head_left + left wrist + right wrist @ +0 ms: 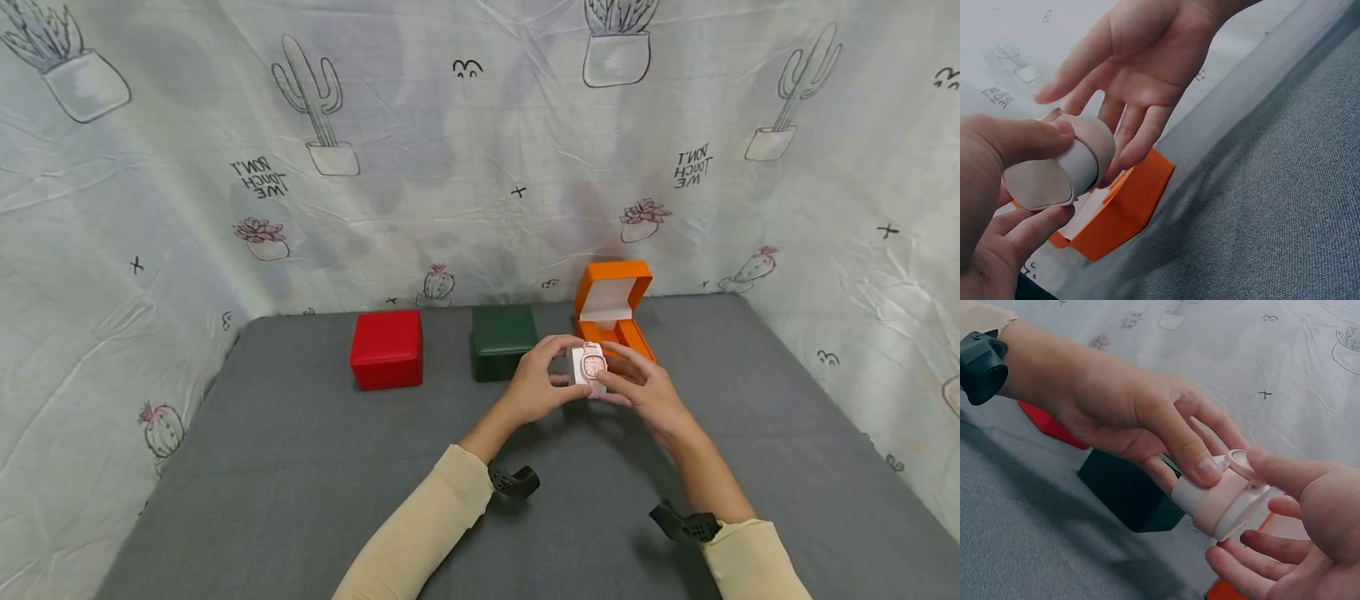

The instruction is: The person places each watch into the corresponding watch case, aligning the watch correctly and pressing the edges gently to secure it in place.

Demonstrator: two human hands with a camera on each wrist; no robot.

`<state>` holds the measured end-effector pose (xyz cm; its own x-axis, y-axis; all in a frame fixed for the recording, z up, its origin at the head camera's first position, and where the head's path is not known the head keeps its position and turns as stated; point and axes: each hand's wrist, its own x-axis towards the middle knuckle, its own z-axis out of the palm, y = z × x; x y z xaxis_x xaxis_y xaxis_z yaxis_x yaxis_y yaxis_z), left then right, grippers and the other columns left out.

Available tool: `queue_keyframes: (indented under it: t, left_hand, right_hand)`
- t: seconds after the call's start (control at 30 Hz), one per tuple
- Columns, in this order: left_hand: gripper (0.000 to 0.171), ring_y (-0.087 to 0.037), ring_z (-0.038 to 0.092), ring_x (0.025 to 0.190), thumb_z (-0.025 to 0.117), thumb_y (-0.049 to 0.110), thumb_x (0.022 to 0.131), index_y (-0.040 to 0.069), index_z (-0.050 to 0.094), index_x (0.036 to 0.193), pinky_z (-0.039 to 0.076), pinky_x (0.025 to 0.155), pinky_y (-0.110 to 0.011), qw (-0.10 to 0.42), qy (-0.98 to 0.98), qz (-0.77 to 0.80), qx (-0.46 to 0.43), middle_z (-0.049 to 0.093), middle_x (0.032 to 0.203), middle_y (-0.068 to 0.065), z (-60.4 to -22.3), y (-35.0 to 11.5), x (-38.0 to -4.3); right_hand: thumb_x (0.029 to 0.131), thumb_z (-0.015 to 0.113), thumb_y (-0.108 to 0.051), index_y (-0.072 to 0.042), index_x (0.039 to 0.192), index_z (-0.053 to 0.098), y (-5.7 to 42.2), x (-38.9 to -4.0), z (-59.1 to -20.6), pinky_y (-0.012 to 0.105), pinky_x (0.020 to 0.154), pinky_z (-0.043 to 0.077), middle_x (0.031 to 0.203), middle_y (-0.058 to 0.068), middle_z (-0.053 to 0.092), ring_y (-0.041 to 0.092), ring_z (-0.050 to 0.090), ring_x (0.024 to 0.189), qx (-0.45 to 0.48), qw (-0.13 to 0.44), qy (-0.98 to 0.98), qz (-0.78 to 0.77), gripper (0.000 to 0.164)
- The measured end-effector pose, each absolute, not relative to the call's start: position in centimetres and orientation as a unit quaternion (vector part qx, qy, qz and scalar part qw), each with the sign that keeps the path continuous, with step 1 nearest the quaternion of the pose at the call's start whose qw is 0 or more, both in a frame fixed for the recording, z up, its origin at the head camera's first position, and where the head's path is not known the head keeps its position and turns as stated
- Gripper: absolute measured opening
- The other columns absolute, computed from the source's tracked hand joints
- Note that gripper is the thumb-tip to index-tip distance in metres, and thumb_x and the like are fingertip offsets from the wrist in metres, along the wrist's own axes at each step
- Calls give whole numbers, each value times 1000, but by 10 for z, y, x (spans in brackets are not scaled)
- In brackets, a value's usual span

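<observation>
A pale pink wristwatch (593, 365) is strapped round a white watch cushion (1189, 496), held up in front of the orange box in the head view. My left hand (536, 383) grips the cushion by its end, thumb on one side and fingers on the other. From the opposite side my right hand (652, 400) has its thumb at the watch face and its fingertips at the strap's lower side. Behind the hands stands the orange watch box (615, 269), lid up, with a white lining; its front is partly covered by the hands.
A closed red box (386, 348) stands left of a closed dark green box (504, 333) on the grey cloth-covered table (300, 483). A white curtain (450, 167) printed with cacti hangs behind and at both sides. Black straps circle both wrists.
</observation>
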<state>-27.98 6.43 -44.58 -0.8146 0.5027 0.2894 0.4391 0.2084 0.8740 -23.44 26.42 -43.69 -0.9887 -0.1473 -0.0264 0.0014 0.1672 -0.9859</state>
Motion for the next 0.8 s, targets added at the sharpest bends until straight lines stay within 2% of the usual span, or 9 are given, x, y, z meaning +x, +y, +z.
queue_keyframes:
  t: [0.2,0.27,0.5,0.67,0.8]
  left_hand:
    - [64,-20,56,120,81,21,78,18,51,134,56,86,-23,31,776,551,304,49,138,-3,-449,68,-280]
    - [67,-20,54,123,81,19,78,17,49,136,55,87,-23,33,773,549,317,47,141,-3,-450,69,-279]
    - [70,-17,49,128,82,12,76,13,49,137,53,91,-22,-1,793,494,357,44,143,-4,-450,73,-284]
    - [64,-17,49,126,81,11,77,13,51,134,53,87,-17,14,799,483,358,45,142,-5,-449,76,-290]
    - [62,-18,49,128,80,8,77,11,53,133,54,84,-18,30,789,503,352,45,141,-6,-447,79,-294]
  right_hand:
    - [96,61,-24,-3,145,39,271,-231,-437,21,84,56,130,2,54,1,61,103,-53,46,766,-639,58]
    - [96,61,-25,-3,145,39,272,-231,-437,22,84,56,127,0,55,2,61,103,-47,46,765,-640,58]
    - [96,61,-25,-2,145,38,276,-230,-438,20,82,56,134,12,51,1,60,100,-19,37,760,-648,60]
    - [94,63,-20,-3,147,35,281,-232,-440,20,82,56,133,9,51,0,61,101,-37,39,762,-646,63]
    - [92,66,-15,-5,149,33,286,-235,-441,19,83,55,137,16,49,0,62,101,-63,34,773,-631,67]
